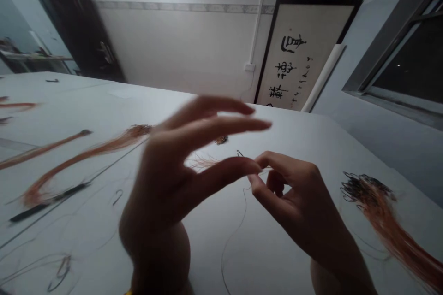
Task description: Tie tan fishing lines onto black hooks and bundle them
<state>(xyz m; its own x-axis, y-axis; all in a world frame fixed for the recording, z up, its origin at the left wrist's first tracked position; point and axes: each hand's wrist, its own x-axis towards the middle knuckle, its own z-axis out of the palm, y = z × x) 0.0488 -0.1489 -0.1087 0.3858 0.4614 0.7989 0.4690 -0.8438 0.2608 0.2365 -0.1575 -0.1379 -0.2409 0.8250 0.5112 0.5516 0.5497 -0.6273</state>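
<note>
My left hand is raised over the white table with its fingers spread, its thumb tip beside the fingertips of the other hand. My right hand pinches a small dark hook between thumb and index finger; the hook's bend sticks up past the fingertips. From the pinch a thin line curls down across the table. Behind the left thumb lie some fine reddish strands, partly hidden, and a small dark coil.
On the white table, an orange bundle with dark hooks lies at right. More orange bundles, a black rod, a loose hook and tangled line with a hook lie at left.
</note>
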